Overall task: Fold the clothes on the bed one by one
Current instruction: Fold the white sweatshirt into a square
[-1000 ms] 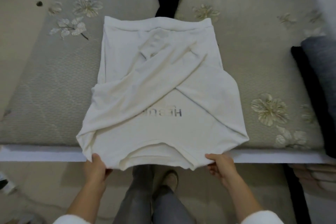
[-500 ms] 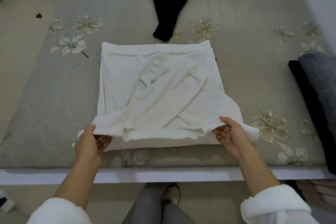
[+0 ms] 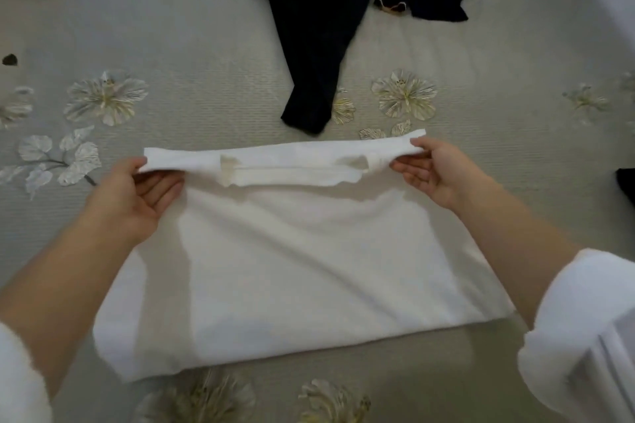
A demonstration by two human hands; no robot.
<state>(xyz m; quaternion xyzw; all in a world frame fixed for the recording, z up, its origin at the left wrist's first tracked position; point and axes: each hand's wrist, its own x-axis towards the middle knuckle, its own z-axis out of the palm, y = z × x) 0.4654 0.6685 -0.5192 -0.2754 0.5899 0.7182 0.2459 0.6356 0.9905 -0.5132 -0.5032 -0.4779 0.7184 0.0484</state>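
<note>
While the left grip (image 3: 137, 196) and right grip (image 3: 439, 175) each pinch a far corner of the shirt (image 3: 292, 268), doubled over on the bed (image 3: 206, 55), risk: uneven release skews the top edge; slack middle may sag and crease.

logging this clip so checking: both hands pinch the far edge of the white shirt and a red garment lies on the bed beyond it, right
Not quite: the head view shows a black garment, not a red one, on the bed beyond the white shirt. The left hand and right hand do pinch its far edge.
</note>
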